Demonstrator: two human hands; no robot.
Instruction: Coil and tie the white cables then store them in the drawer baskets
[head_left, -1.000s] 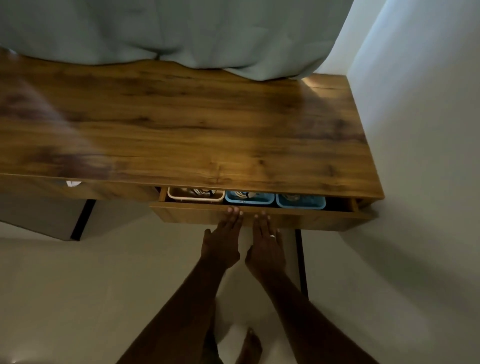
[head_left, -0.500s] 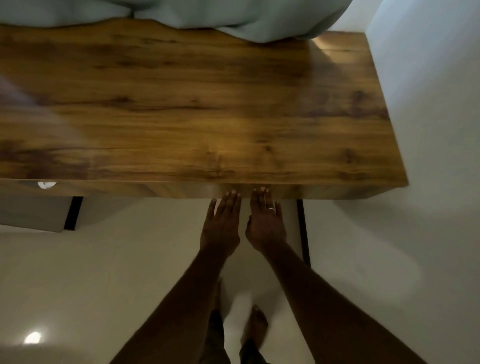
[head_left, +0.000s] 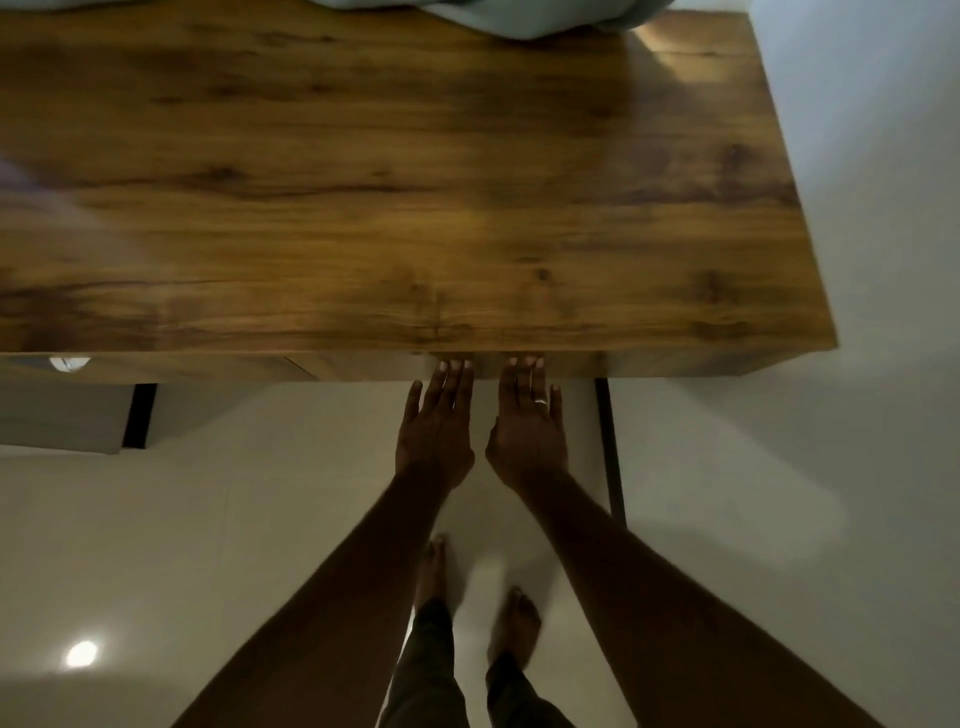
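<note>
The right drawer (head_left: 654, 365) is pushed in flush under the wooden desk top (head_left: 415, 197), so only its wooden front shows. My left hand (head_left: 435, 426) and my right hand (head_left: 527, 428) are side by side with straight fingers, and their fingertips press against the drawer front. A ring sits on one finger of my right hand. The baskets and white cables are hidden inside the drawer.
A grey-green curtain (head_left: 519, 15) hangs onto the desk's back edge. A white wall (head_left: 883, 208) runs along the desk's right side. Black desk legs (head_left: 610, 447) stand below. Something small and white (head_left: 68, 362) shows under the desk's left front. My bare feet (head_left: 511, 623) stand on the pale floor.
The drawer with its three baskets was open a second ago; both hands pushed it shut. The view has moved closer over the desk top.
</note>
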